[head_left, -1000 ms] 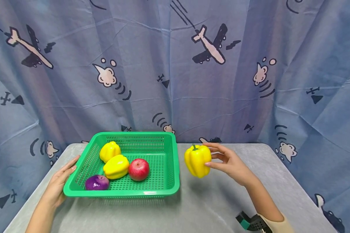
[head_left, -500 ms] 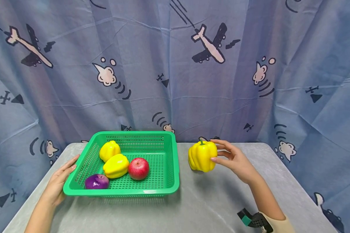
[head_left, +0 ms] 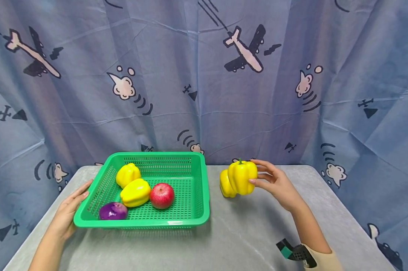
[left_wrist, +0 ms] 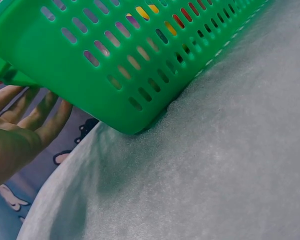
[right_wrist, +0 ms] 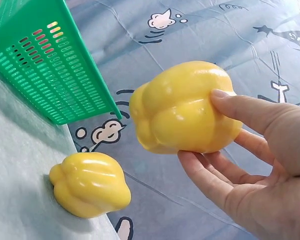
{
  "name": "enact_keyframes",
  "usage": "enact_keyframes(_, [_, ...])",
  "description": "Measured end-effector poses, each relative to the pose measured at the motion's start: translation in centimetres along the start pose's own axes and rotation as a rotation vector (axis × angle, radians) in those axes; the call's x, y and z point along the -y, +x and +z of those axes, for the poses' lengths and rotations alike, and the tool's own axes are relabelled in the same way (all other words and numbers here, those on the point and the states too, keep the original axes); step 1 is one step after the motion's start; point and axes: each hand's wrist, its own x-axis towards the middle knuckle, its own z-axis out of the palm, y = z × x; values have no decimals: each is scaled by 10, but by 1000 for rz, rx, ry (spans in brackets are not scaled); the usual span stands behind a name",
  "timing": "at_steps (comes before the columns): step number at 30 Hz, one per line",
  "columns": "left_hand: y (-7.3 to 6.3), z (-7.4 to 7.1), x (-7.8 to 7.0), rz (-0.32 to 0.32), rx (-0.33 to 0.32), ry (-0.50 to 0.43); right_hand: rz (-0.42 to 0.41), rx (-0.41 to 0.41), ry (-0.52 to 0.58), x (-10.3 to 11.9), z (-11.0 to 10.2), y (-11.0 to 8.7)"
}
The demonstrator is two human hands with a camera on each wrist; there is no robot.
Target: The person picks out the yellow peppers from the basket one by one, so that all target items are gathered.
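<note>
My right hand pinches a yellow bell pepper between thumb and fingers, green stem up, held over the table. Below it, in the right wrist view, a second yellow pepper lies on the table; the held one partly covers it in the head view. At the left, my left hand touches the side of a green plastic basket, its fingers extended under the rim. Inside the basket are two yellow peppers, a red apple and a shiny purple vegetable.
A grey table carries the basket and the loose pepper. Behind it hangs a blue curtain printed with airplanes. A dark strap with a green patch is on the right wrist.
The held pepper has moved right and slightly upward with my right hand, bringing the second pepper behind it into view. My left hand and the basket have stayed put.
</note>
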Motion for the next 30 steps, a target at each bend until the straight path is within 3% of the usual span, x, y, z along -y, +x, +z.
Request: enact_keyframes(30, [1, -1, 0, -7, -3, 13, 107, -87, -58, -20, -12, 3])
